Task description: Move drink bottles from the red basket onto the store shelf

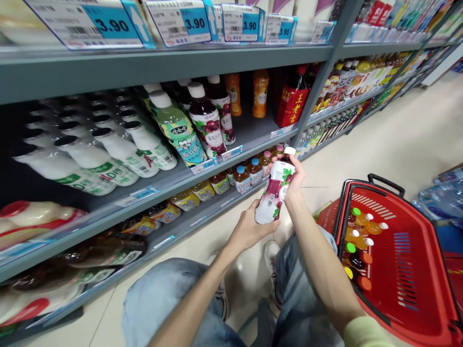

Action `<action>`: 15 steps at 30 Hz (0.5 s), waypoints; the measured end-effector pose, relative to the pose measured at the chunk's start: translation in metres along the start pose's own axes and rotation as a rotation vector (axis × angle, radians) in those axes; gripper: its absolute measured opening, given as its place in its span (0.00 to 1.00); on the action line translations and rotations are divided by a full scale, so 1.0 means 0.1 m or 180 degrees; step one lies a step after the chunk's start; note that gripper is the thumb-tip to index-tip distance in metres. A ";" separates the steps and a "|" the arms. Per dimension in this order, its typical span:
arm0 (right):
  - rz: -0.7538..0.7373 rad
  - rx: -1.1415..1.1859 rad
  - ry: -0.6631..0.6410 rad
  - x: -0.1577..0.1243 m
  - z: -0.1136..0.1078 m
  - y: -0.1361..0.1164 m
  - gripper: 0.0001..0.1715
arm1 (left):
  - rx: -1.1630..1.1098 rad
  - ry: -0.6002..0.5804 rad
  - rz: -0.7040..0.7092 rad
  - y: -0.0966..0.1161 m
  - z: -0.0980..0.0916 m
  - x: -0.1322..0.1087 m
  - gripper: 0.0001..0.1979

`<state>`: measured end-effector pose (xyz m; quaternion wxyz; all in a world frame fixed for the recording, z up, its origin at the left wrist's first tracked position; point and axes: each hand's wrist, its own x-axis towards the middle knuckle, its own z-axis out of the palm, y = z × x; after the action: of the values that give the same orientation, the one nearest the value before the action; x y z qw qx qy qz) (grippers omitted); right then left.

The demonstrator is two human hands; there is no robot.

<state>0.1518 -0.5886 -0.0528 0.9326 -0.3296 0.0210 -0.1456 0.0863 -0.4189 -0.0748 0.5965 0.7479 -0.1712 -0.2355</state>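
A grape juice bottle [274, 192] with a white cap is tilted in front of me, between both hands. My left hand [249, 225] is wrapped round its lower end. The fingers of my right hand [293, 176] close round the neck just below the cap. Similar grape bottles [208, 123] stand on the middle shelf, beside a green bottle [177, 127] with a white cap. To my right is a red basket [419, 241] with several small bottles [356, 236] lined along its left side.
Grey shelving [253, 140] runs from the left to the far right. White bottles [119, 149] fill the middle shelf's left part; blue-capped bottles [241, 178] stand lower. Orange bottles [260, 94] and a red pack [291, 103] stand further back. Wrapped water bottles [443, 197] lie beyond the basket.
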 end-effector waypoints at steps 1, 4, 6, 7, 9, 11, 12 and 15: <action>0.0021 -0.0019 0.0009 0.00 0.00 0.01 0.15 | 0.0014 0.0014 -0.0005 0.01 0.00 -0.01 0.29; 0.0066 -0.0046 0.0051 0.01 0.00 0.02 0.15 | 0.0028 0.0043 -0.0023 0.04 -0.01 -0.03 0.29; 0.0046 -0.0019 0.0041 0.01 0.00 0.03 0.15 | 0.0030 0.0039 -0.0043 0.05 -0.01 -0.04 0.30; 0.0031 -0.0006 0.0028 0.01 0.00 0.04 0.14 | 0.0026 0.0032 -0.0054 0.05 -0.01 -0.04 0.30; 0.0007 -0.0007 -0.0006 0.01 -0.01 0.04 0.14 | 0.0018 0.0015 -0.0071 0.06 -0.01 -0.04 0.30; 0.0002 -0.0015 -0.0046 0.01 -0.01 0.04 0.14 | 0.0007 0.0007 -0.0070 0.05 -0.01 -0.04 0.29; 0.0002 -0.0008 -0.0058 0.00 -0.01 0.03 0.14 | 0.0013 0.0004 -0.0070 0.05 -0.01 -0.04 0.29; 0.0021 0.0031 -0.0038 -0.01 0.00 0.00 0.13 | 0.0083 -0.0021 -0.0101 0.04 -0.01 -0.04 0.28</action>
<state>0.1514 -0.5881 -0.0532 0.9348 -0.3259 0.0158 -0.1406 0.0830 -0.4170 -0.0704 0.5824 0.7575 -0.1643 -0.2451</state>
